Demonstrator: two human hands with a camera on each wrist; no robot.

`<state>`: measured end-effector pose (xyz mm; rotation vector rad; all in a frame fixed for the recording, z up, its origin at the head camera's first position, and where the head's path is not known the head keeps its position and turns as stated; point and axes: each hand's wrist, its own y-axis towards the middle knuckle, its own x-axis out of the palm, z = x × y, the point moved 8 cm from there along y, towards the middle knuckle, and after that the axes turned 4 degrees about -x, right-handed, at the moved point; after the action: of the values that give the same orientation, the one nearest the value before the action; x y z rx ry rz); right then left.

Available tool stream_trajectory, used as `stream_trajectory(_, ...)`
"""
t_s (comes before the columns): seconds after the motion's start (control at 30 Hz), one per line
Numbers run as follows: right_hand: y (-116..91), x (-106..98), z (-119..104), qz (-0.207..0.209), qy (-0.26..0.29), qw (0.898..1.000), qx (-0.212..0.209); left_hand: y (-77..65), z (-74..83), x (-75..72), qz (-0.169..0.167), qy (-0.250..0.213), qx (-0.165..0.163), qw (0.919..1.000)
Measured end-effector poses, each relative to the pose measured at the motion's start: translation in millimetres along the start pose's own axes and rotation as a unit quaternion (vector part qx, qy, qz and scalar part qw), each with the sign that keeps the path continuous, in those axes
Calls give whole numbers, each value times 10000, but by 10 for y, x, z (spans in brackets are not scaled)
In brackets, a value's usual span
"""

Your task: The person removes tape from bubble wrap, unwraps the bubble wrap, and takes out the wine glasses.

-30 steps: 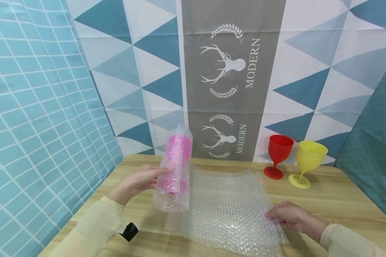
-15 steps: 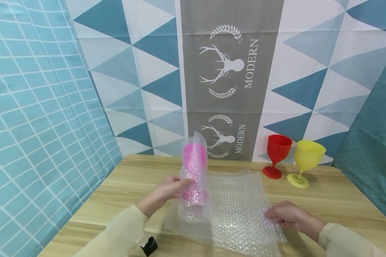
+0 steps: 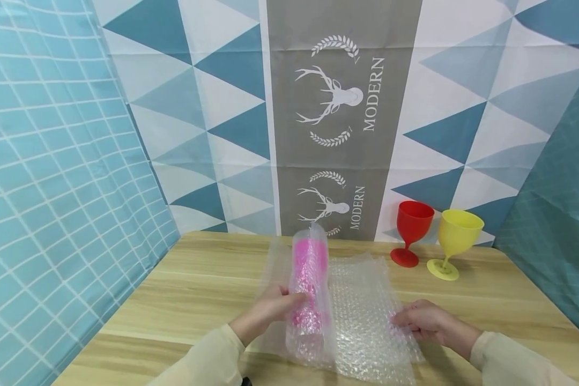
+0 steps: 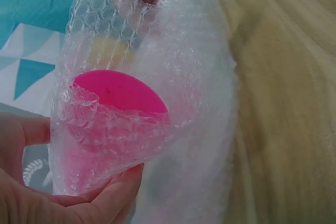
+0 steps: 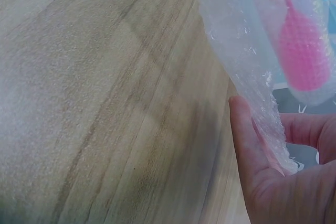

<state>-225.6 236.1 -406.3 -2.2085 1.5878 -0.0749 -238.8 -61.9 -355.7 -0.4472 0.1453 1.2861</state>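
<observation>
A bright pink goblet (image 4: 118,93) lies rolled inside bubble wrap (image 3: 362,316), its round foot end and cup showing through the clear layers. My left hand (image 3: 277,310) grips the wrapped roll around its middle, thumb on top, over the left part of the sheet. At the sheet's right edge my right hand (image 3: 427,321) pinches the bubble wrap between thumb and fingers. The right wrist view shows that edge held between the thumb (image 5: 244,135) and the fingers, with the pink goblet visible through the plastic beyond.
A red goblet (image 3: 414,225) and a yellow goblet (image 3: 458,236) stand upright at the back right of the wooden table (image 3: 207,273). A patterned cloth (image 3: 241,107) hangs behind the table, and a blue checked curtain (image 3: 67,177) hangs at the left.
My left hand has moved right and toward me with the wrapped pink goblet, bringing it over the bubble wrap sheet. My right hand keeps its pinch on the edge, almost unmoved.
</observation>
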Motion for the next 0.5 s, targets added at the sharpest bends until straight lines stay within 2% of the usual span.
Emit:
stream_trajectory(0.3,-10,-14,8,90,-17,9998,189,19,-80,120,-77,200,-168,9996)
stream_trajectory(0.5,-4,-7,25,74,-2,9999,151,34,-73,205,-267,124,-147,9995)
